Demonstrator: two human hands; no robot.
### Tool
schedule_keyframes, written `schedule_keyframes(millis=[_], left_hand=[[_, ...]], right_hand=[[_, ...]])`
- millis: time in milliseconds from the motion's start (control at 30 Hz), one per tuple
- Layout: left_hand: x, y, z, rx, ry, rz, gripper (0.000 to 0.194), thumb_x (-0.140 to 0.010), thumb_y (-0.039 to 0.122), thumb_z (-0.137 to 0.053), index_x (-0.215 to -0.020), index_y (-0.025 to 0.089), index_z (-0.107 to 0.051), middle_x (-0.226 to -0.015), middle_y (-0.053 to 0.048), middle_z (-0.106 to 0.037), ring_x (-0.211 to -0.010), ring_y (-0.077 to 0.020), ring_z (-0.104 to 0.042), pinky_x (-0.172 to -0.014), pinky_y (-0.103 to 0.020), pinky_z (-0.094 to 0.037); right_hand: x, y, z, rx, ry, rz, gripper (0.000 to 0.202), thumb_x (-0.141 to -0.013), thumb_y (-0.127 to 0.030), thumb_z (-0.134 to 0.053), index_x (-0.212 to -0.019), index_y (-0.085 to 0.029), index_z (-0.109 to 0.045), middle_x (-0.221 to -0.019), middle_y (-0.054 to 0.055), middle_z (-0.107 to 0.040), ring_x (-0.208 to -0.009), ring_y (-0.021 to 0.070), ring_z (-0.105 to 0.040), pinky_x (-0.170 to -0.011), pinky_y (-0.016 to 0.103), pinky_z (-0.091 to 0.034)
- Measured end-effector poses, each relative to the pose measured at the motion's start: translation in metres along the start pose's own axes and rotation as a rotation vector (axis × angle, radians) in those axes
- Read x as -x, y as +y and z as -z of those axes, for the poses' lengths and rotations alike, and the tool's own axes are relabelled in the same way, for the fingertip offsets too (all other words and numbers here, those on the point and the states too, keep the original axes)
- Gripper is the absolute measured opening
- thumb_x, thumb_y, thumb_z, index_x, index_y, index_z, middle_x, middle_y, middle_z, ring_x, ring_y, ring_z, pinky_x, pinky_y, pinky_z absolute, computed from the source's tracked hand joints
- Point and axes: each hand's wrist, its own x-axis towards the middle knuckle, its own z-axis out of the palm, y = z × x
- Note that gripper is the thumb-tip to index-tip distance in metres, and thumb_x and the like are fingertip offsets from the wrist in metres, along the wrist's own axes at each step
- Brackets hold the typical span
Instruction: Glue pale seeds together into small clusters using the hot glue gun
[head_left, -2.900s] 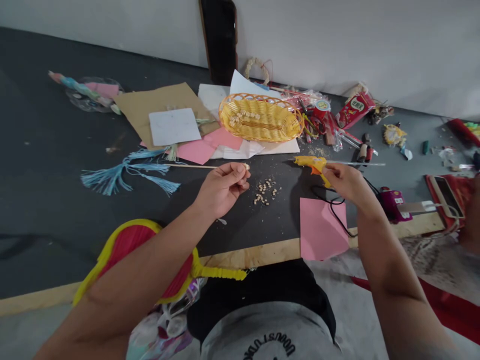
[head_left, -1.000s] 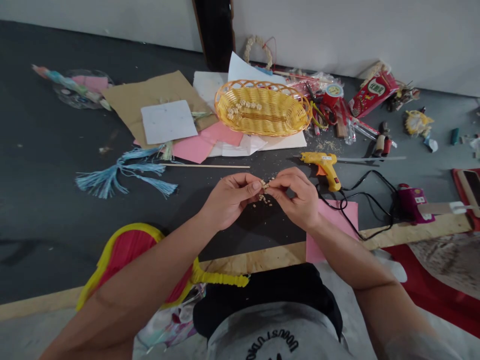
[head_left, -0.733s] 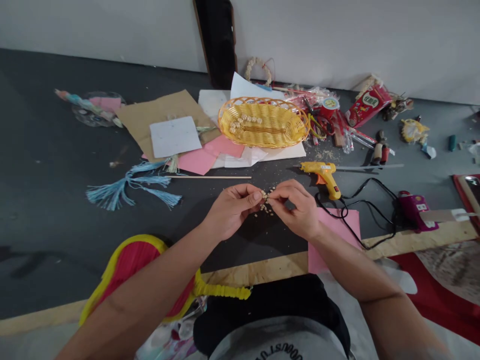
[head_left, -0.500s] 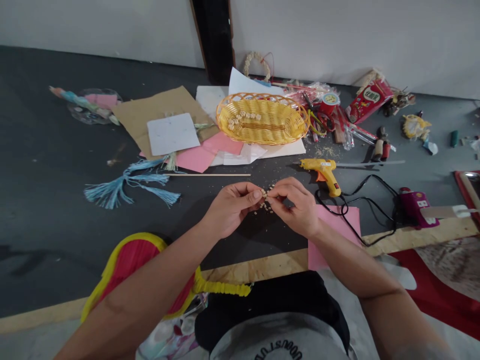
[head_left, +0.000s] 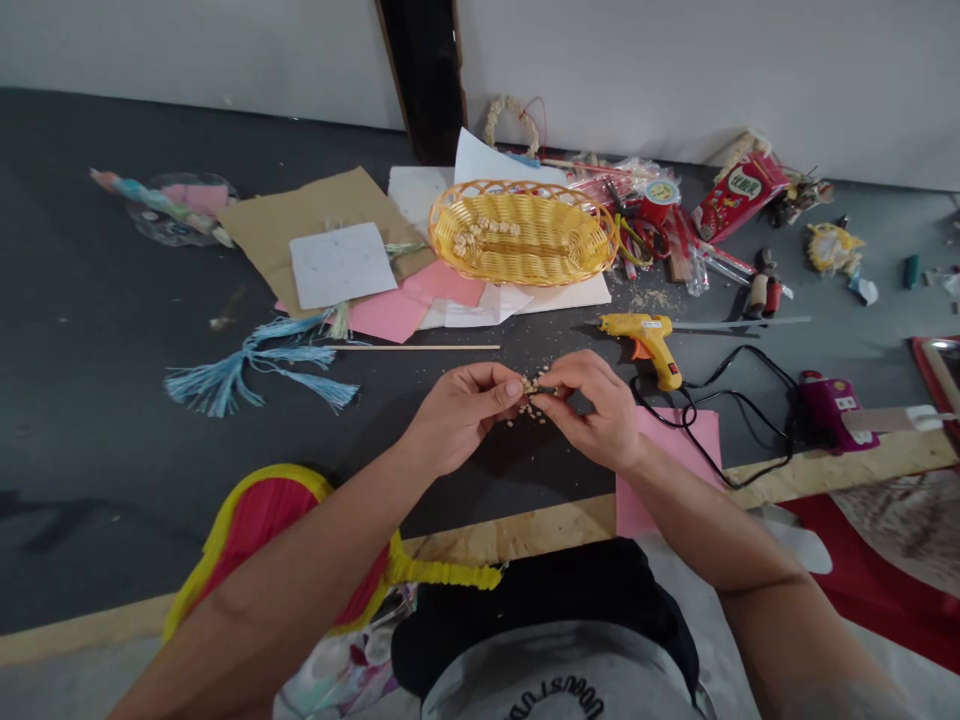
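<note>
My left hand (head_left: 476, 410) pinches a small beige cluster of bits (head_left: 528, 385) between thumb and forefinger. Close by on its right, my right hand (head_left: 589, 405) has its fingers bent, the thumb and forefinger tips at the cluster's edge. Whether something tiny sits between those tips is too small to make out. Below the fingertips, several loose beige bits (head_left: 531, 411) lie scattered on the dark tabletop (head_left: 450, 505). A yellow wicker basket (head_left: 536, 268) stands beyond my hands, with a few beige clusters (head_left: 486, 232) in its left part.
A yellow glue gun (head_left: 651, 345) lies right of my hands, near a black cable (head_left: 752, 405) and pink paper (head_left: 679, 440). A thin stick (head_left: 420, 348) and blue tassels (head_left: 225, 380) are to the left. The red and yellow fan-shaped piece (head_left: 266, 510) overhangs the front edge.
The fingertips of my right hand have drawn slightly apart from each other and from the cluster. My left hand stays in place, and the view has shifted a little.
</note>
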Motion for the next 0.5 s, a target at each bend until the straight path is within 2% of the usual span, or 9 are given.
schedule_keyframes(millis=[167,267,500], left_hand=[[0.0016,0.0021,0.0004,-0.036,-0.016,0.03,0.031,-0.059,0.035,-0.092,-0.065,0.013,-0.071,-0.062,-0.001,-0.067,-0.056,-0.0086,-0.057,-0.057,-0.021,-0.044],[0.0029,0.0039,-0.0008,-0.059,-0.017,0.052,0.032,-0.057,0.036,-0.092,-0.063,0.013,-0.07,-0.06,-0.001,-0.066,-0.055,-0.0082,-0.056,-0.055,-0.02,-0.042],[0.0033,0.0035,-0.0009,-0.094,-0.032,0.073,0.033,-0.056,0.036,-0.093,-0.06,0.014,-0.07,-0.057,0.001,-0.061,-0.054,-0.0067,-0.052,-0.053,-0.018,-0.04]], right_hand=[[0.0016,0.0026,0.0024,-0.072,-0.073,-0.077,0.024,-0.087,-0.029,-0.071,-0.109,-0.021,-0.067,-0.1,0.009,-0.068,-0.087,0.0174,-0.065,-0.072,0.032,-0.059],[0.0022,0.0029,0.002,-0.106,-0.101,-0.099,0.024,-0.088,-0.031,-0.07,-0.11,-0.022,-0.068,-0.1,0.008,-0.069,-0.087,0.0171,-0.065,-0.076,0.033,-0.059],[0.001,0.0003,0.0008,-0.121,-0.094,-0.049,0.018,-0.088,-0.024,-0.069,-0.105,-0.02,-0.07,-0.094,0.007,-0.069,-0.088,0.0153,-0.066,-0.078,0.03,-0.059]])
